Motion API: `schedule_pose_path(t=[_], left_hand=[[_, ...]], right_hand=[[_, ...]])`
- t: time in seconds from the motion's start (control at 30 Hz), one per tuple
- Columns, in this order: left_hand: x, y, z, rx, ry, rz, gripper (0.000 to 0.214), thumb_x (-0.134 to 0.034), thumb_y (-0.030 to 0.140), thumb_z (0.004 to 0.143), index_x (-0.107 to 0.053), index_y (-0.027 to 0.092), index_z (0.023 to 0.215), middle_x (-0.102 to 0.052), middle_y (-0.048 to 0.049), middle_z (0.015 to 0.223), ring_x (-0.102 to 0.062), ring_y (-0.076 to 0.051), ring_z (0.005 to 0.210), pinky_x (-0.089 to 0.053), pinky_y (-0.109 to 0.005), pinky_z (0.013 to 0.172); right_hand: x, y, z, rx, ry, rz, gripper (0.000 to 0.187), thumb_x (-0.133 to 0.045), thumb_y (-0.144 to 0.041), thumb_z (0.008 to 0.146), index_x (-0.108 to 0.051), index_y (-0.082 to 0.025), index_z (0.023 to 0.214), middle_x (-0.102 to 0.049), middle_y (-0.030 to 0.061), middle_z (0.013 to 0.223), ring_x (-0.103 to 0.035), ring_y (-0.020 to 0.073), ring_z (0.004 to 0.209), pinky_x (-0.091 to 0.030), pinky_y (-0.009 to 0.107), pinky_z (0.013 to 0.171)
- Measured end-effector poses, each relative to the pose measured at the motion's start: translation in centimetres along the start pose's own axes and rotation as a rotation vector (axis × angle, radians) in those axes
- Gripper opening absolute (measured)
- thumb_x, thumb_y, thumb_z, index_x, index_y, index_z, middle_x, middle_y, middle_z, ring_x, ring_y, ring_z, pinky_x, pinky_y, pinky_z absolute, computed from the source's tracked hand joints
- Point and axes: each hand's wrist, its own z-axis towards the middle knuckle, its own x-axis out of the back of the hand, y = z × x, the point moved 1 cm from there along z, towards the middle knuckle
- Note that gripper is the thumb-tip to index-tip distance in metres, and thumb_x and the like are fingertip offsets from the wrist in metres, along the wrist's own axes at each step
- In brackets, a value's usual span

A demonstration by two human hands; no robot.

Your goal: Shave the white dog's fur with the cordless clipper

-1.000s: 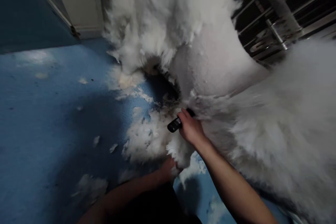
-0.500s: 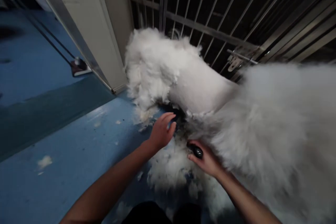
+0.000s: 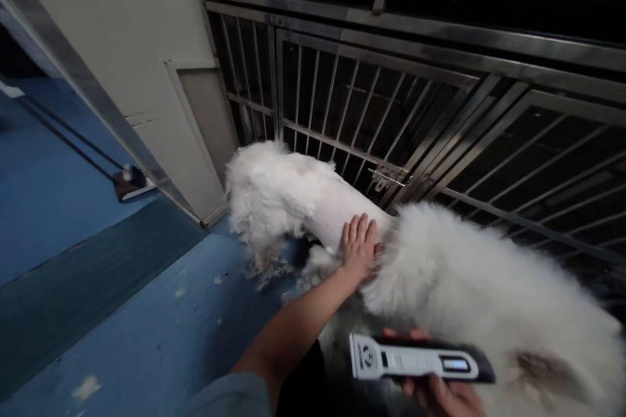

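- Left hand [image 3: 359,251] lies palm-down on the dog, fingers slightly spread, pressing or resting but gripping nothing; probably there to steady the body or feel the coat.
- It sits where the close-clipped middle [image 3: 332,212] meets long fluff, so that edge is right under the fingers.
- Right hand [image 3: 447,397] is apart from the left, wrapped around a hair clipper [image 3: 411,361], thumb on the near side, other fingers beyond.
- Clipper lies level, blade end toward the left; its lit display [image 3: 454,363] faces up, which would make it easy to read. Whether the body brushes the fur behind it, cannot tell.
- White dog [image 3: 450,273] stretches along a barred metal cage [image 3: 357,68], between it and the person; the bars likely limit sideways movement. Legs mostly hidden.
- Long coat at both ends, short in the middle. Brownish patch [image 3: 548,371] near the right edge, unclear what.
- Loose tufts [image 3: 87,388] dot the blue floor [image 3: 161,332], presumably cut fur left where it fell.
- Long-handled tool [image 3: 132,184] rests beyond the pale panel [image 3: 147,78], well apart from the dog.
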Motion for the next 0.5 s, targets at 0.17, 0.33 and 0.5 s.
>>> schedule_pose_path(t=[0.17,0.33,0.5], left_hand=[[-2.6,0.5,-0.3,-0.036,0.043,0.024,0.062,-0.059,0.042,0.092,-0.048,0.017,0.148,-0.044,-0.0156,0.157,-0.038,-0.031,0.147,-0.037,-0.05,0.119],[-4.7,-0.2,-0.3,-0.107,0.08,0.032,0.055,-0.059,0.028,0.091,-0.053,0.017,0.144,-0.055,-0.0153,0.147,-0.044,-0.03,0.143,-0.04,-0.05,0.117],[-5.6,-0.8,0.0,-0.101,0.057,0.053,0.056,-0.058,0.022,0.09,-0.053,0.017,0.145,-0.053,-0.0156,0.149,-0.046,-0.031,0.141,-0.042,-0.05,0.116]], right_hand=[[-7.8,-7.1,6.8,0.339,0.146,0.205,0.048,-0.092,-0.038,0.064,-0.068,-0.027,0.103,-0.077,0.005,0.109,-0.074,0.0195,0.083,-0.064,0.036,0.075],[-11.5,-9.5,16.8,0.397,0.287,0.291,0.061,-0.096,-0.039,0.048,-0.058,-0.023,0.093,-0.071,-0.0056,0.08,-0.069,0.0101,0.061,-0.063,0.022,0.062],[-15.1,-11.1,23.3,0.417,0.218,0.214,0.051,-0.089,-0.041,0.057,-0.058,-0.022,0.093,-0.07,-0.0036,0.08,-0.068,0.0107,0.058,-0.063,0.024,0.059]])
